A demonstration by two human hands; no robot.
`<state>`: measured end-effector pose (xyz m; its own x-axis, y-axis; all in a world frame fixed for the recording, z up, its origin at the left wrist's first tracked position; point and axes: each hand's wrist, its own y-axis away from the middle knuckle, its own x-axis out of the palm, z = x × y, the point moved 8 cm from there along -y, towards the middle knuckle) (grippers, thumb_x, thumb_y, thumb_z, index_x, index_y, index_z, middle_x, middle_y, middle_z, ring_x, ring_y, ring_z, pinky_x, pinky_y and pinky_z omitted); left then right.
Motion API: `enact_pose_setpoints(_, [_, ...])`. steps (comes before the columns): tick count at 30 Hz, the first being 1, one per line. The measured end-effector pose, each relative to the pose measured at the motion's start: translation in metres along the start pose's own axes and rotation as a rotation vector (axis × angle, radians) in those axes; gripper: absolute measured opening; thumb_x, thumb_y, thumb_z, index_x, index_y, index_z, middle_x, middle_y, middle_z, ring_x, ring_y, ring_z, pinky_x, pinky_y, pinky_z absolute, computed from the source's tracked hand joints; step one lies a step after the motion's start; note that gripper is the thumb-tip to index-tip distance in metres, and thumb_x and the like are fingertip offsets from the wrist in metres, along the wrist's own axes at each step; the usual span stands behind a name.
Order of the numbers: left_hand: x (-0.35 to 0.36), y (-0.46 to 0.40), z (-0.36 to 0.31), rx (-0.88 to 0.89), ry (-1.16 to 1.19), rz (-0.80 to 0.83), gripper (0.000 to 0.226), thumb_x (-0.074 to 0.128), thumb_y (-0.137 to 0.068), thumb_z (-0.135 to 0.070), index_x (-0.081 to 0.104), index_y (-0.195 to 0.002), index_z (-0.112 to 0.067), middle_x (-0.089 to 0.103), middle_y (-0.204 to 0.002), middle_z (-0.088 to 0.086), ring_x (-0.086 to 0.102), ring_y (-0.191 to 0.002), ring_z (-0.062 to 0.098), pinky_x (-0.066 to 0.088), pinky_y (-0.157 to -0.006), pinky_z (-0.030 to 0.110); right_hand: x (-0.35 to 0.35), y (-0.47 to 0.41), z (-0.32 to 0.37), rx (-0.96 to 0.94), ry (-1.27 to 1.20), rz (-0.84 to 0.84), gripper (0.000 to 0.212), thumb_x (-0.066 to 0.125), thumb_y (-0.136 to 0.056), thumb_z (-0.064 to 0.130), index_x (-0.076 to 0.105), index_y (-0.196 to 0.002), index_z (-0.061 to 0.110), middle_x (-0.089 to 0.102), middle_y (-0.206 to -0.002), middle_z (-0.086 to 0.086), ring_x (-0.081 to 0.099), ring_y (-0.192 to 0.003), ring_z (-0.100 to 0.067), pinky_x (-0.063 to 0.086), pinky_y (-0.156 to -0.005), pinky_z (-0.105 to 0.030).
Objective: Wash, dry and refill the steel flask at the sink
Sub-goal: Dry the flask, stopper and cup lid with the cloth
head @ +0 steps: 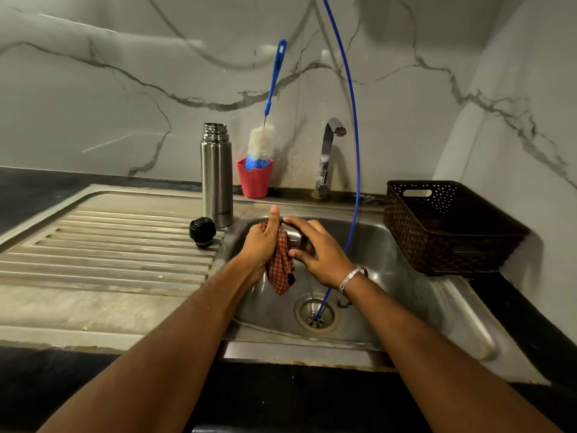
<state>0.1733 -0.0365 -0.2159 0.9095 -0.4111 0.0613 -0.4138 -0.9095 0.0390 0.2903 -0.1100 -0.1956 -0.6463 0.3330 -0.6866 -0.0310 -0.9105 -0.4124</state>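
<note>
One steel flask [216,176] stands upright on the sink [406,264] ledge at the back corner of the draining board [103,245], long axis vertical, open mouth pointing up, no cap on. Its one black stopper [202,231] sits on the ribbed board just in front & left of the flask base, near but apart.

Over the basin both hands work on one steel cup-lid [295,237]. Left hand [260,243] grips a red checked cloth [281,264], fingers curled round it, thumb sticking straight up; cloth pressed against the lid, tail hanging down. Right hand [318,251] holds the lid, fingers wrapped over its top, thumb under. Which way the lid's opening faces: can't tell, mostly hidden by fingers & cloth.

Behind: one red cup [253,179] just right of the flask w/ one blue-handled bottle brush [263,142] in it, leaning on the wall. One tap [327,157]. One thin blue tube [354,151] runs down into the drain [315,314]. One dark woven basket [449,226] on the counter, right of the basin.
</note>
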Motion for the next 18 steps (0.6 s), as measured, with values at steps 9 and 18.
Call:
enact_pose_setpoints(9, [0.002, 0.0, -0.001, 0.0, -0.034, -0.011, 0.065, 0.039, -0.099, -0.065, 0.072, -0.101, -0.01, 0.077, -0.097, 0.015, 0.074, -0.088, 0.024, 0.059, -0.078, 0.033, -0.001, 0.003, -0.011, 0.01, -0.14, 0.002, 0.062, 0.068, -0.095, 0.035, 0.039, -0.149, 0.041, 0.052, -0.137, 0.006, 0.057, -0.072, 0.011, 0.053, -0.07, -0.017])
enact_pose_setpoints(18, [0.007, 0.004, 0.0, 0.025, -0.086, -0.006, 0.077, 0.03, -0.094, -0.073, 0.072, -0.104, -0.009, 0.075, -0.103, 0.019, 0.073, -0.098, 0.027, 0.057, -0.095, 0.04, 0.002, 0.005, -0.013, 0.11, -0.098, 0.078, 0.044, 0.049, -0.1, 0.053, 0.036, -0.137, 0.032, 0.067, -0.118, 0.0, 0.067, -0.094, -0.013, 0.056, -0.085, -0.039])
